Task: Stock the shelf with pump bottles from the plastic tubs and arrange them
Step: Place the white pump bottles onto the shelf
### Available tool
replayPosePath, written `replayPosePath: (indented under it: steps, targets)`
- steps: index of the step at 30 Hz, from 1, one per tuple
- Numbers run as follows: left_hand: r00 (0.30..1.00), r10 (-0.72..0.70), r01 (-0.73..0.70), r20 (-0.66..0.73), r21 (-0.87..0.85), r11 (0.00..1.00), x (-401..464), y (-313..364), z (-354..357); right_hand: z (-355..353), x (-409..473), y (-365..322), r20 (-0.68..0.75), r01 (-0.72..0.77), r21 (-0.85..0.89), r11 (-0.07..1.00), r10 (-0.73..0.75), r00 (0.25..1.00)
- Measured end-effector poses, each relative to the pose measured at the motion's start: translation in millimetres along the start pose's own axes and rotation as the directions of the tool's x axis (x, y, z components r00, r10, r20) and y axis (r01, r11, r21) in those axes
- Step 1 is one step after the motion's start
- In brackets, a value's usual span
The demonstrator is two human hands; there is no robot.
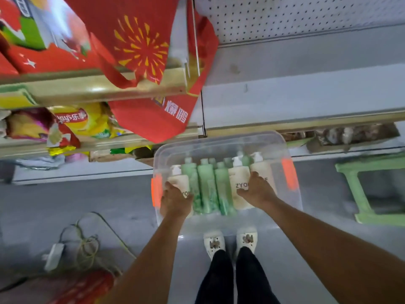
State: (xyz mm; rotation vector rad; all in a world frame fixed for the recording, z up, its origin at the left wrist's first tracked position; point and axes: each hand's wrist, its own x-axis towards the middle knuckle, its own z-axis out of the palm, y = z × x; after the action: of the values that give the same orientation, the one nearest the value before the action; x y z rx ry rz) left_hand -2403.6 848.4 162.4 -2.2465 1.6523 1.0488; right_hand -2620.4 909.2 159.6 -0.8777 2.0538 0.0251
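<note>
You stood over a clear plastic tub on the grey floor, right in front of the shelf. Both your arms reached down into it. Your left hand sat on the cream pump bottle at the tub's left end, fingers wrapped over its body. Your right hand covered the cream bottles at the right end, thumb across the printed label; the fingers were bent downward, but a firm grasp can't be told from the blur. Green bottles lay side by side between the two hands. Orange latches showed on the tub's ends. Your white shoes stood just behind the tub. A red bag hung from the upper left shelving, snack packets below it. A green stool stood to the right.
</note>
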Motion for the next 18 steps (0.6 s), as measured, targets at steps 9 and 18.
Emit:
replayPosePath:
  steps: [9,18]
  targets:
    - [0.993,-0.011,0.036,-0.116,0.217,0.975,1.9,7.1,26.1,38.8,18.1,-3.4,-0.113,-0.16,-0.044,0.986,0.155,0.981]
    - [0.991,0.133,-0.133,0.015,0.218,0.967,8.9,5.3,47.4,44.1,28.5,-3.6,-0.079,-0.14,0.109,0.984,0.149,0.986]
